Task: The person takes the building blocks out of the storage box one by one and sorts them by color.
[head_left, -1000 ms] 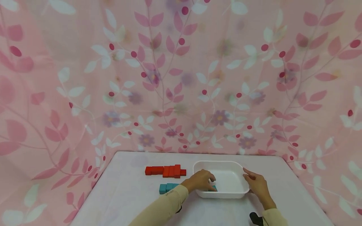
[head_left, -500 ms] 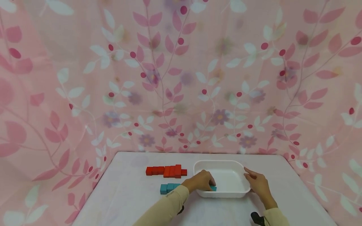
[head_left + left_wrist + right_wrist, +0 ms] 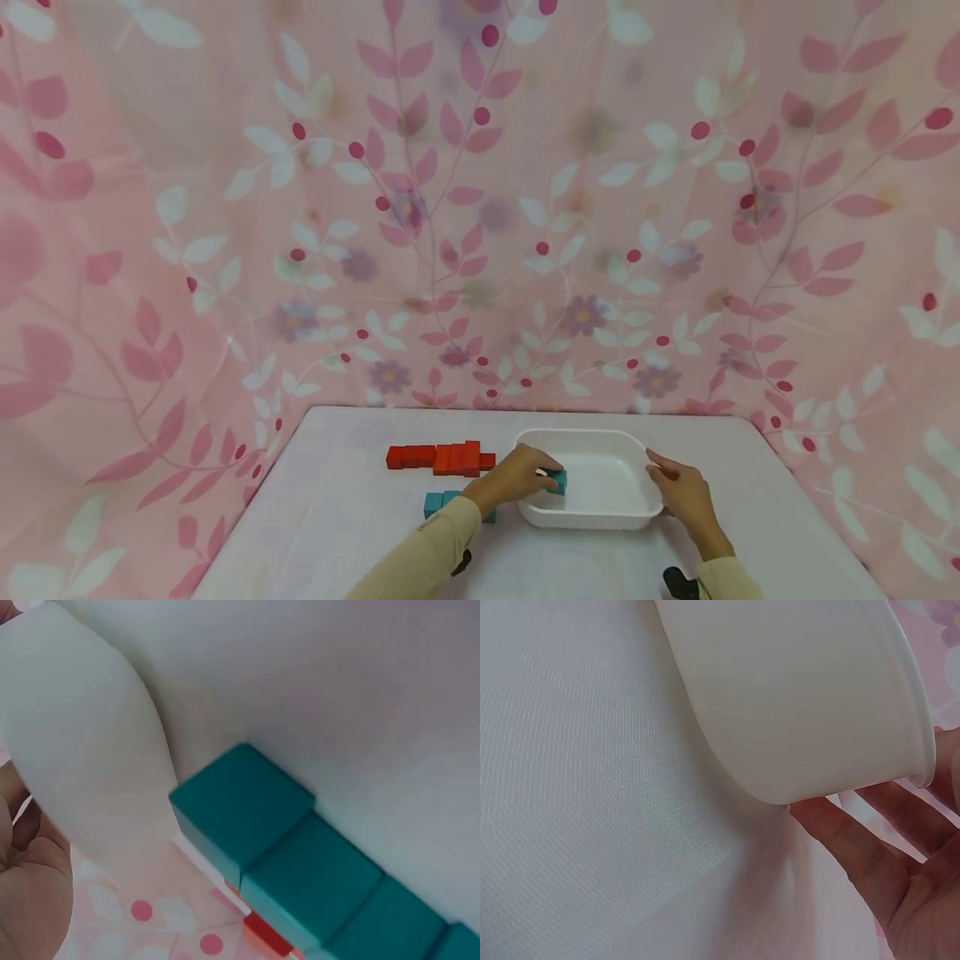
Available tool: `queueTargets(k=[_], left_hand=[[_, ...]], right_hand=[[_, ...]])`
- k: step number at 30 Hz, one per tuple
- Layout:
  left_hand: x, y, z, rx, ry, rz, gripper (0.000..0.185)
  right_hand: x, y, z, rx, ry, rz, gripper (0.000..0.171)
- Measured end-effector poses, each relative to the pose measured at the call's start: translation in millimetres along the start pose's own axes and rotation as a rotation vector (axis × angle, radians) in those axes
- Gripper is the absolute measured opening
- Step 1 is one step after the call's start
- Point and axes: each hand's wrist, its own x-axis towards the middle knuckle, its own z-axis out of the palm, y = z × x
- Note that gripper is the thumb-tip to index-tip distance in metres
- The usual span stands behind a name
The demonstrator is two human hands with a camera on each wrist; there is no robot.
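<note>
In the head view, my left hand [image 3: 513, 479] pinches a teal block [image 3: 557, 482] between thumb and fingers, within the left part of a white plastic tray [image 3: 618, 521]. Whether that block touches the tray floor, I cannot tell. With the thumb at the rim and fingers against the outer wall, my right hand [image 3: 682, 496] grips the tray's right end. A row of teal blocks [image 3: 433, 505] lies left of the tray, partly hidden by my left forearm. Close up, the left wrist view has these teal blocks [image 3: 315, 877] side by side next to the tray wall [image 3: 90, 750].
Behind the teal row runs a line of red blocks [image 3: 450, 459], its right end near the tray. All stand on a table with a white cloth [image 3: 337, 533]. A pink floral curtain [image 3: 480, 208] hangs beyond the table's back edge.
My left hand has closed its fingers on a teal block in the tray's front left and moved it slightly back and to the left. My right hand keeps its hold on the tray.
</note>
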Motion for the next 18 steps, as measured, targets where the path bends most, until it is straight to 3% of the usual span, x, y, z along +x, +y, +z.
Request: queueTargets(k=[3,6,11,18], left_hand=[[-6.1,-0.2,-9.6,-0.005,0.02,-0.007,0.036],[-15.2,-1.2,-21.7,-0.03,0.045,-0.054,0.037],[-43.3,-9.3,-44.0,-0.063,0.108,-0.11,0.04],[-90.2,-29.4,-69.6,0.01,0.225,-0.027,0.04]], right_hand=[[-0.5,1.7,-0.3,0.006,0.003,-0.008,0.048],[-0.3,2.9,0.2,0.015,0.003,-0.009,0.048],[0.5,2.1,0.0,0.032,-0.001,-0.028,0.048],[0.0,1.2,-1.9,0.012,0.007,-0.036,0.047]])
